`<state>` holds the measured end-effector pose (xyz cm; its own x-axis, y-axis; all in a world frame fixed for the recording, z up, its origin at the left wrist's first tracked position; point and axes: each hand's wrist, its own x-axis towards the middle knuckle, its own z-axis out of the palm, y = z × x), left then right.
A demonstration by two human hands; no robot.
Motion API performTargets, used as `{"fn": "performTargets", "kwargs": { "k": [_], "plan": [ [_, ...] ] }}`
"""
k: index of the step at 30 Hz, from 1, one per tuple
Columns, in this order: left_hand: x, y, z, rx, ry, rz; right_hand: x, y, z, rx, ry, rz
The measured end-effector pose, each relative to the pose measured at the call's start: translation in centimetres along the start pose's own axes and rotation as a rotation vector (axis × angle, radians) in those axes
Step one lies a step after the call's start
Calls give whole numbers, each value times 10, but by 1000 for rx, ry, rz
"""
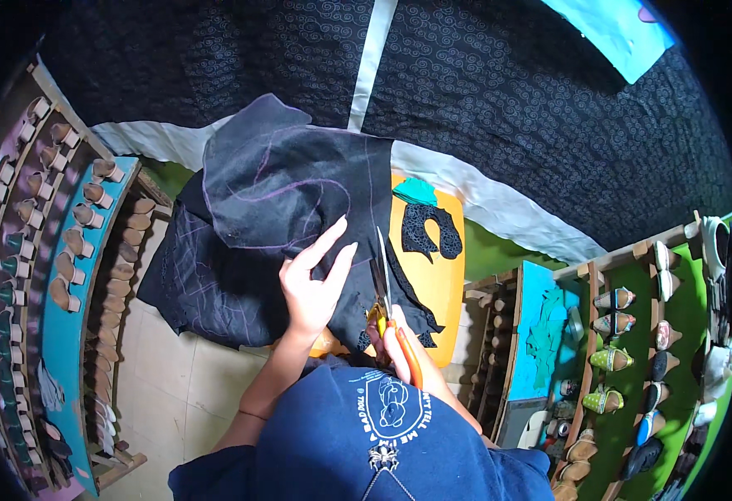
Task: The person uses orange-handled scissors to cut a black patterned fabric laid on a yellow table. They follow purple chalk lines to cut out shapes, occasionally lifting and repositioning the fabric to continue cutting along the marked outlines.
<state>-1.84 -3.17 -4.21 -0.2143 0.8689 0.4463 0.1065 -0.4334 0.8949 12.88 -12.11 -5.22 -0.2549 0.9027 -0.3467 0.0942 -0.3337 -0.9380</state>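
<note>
The right grip (392,344) grasps orange-handled scissors (385,288) at the black fabric (253,221) on the yellow tabletop (452,288); the left grip (310,294) is released, fingers spread.

From afar I see cloth (232,225) over the worktop (452,288), fabric pieces (417,230) to its right, one shoe rack (64,342) left, another right, a curtain (499,108) behind.

Scissor blades (387,288): shiny metal; hndls (410,354): smooth orange plastic. Blk cloth (291,204): mostly matt.
</note>
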Motion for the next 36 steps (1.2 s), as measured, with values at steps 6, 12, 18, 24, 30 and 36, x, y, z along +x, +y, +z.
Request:
{"fn": "performTargets", "kwargs": {
  "k": [6,12,18,24,30,36],
  "plan": [
    [-4,4,-8,4,3,27,3,-4,3,-53,19,-45],
    [-3,8,-4,-3,18,84,-4,-10,5,-65,98,-43],
    [-4,8,-5,-2,17,79,6,2,3,-178,92,-127],
    [-4,13,-5,-10,2,83,6,4,6,-157,142,-128],
    [-6,16,-4,-15,3,74,5,8,6,-180,167,-125],
    [-7,19,-9,1,-19,75,4,5,9,-234,175,-217]
  ]
}}
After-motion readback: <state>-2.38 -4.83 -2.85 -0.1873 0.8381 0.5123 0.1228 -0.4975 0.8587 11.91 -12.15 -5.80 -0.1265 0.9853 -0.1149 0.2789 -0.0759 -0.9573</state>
